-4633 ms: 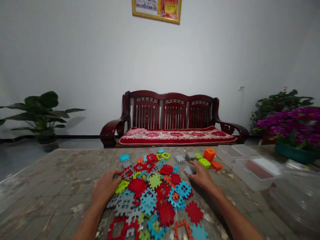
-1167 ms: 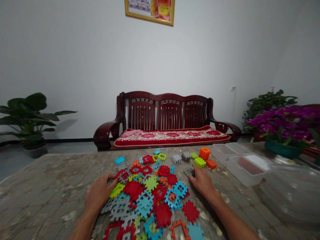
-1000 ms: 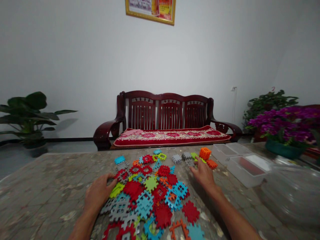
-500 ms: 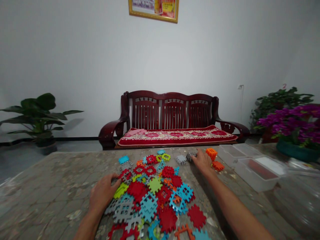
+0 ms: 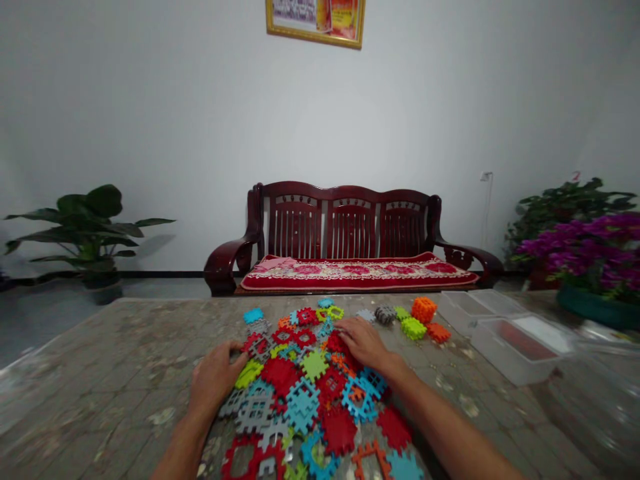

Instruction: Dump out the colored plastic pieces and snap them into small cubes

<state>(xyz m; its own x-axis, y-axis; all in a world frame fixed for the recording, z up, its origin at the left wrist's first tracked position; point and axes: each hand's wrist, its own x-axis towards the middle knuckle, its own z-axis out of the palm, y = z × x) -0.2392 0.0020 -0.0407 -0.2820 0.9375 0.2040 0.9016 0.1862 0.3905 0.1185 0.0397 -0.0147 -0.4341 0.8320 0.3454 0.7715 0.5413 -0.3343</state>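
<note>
A heap of flat interlocking plastic tiles (image 5: 305, 393) in red, blue, grey, green and orange lies on the mottled table (image 5: 110, 373). My left hand (image 5: 215, 379) rests at the heap's left edge, fingers curled against a grey and a green tile. My right hand (image 5: 364, 341) lies palm down on the red tiles at the heap's far side, fingers stretched toward the left. Beyond it sit a grey assembled block (image 5: 385, 314), a green block (image 5: 412, 327) and an orange cube (image 5: 423, 309).
Two clear plastic boxes (image 5: 515, 337) stand at the right of the table, with a clear lid or bowl (image 5: 595, 400) nearer me. Purple flowers (image 5: 590, 250) are at the far right. A wooden bench (image 5: 350, 240) and a potted plant (image 5: 93, 230) stand behind.
My right hand reached out to the grey block by the orange cube, then drew back left onto the red tiles in the heap. My left hand stayed at the heap's left edge.
</note>
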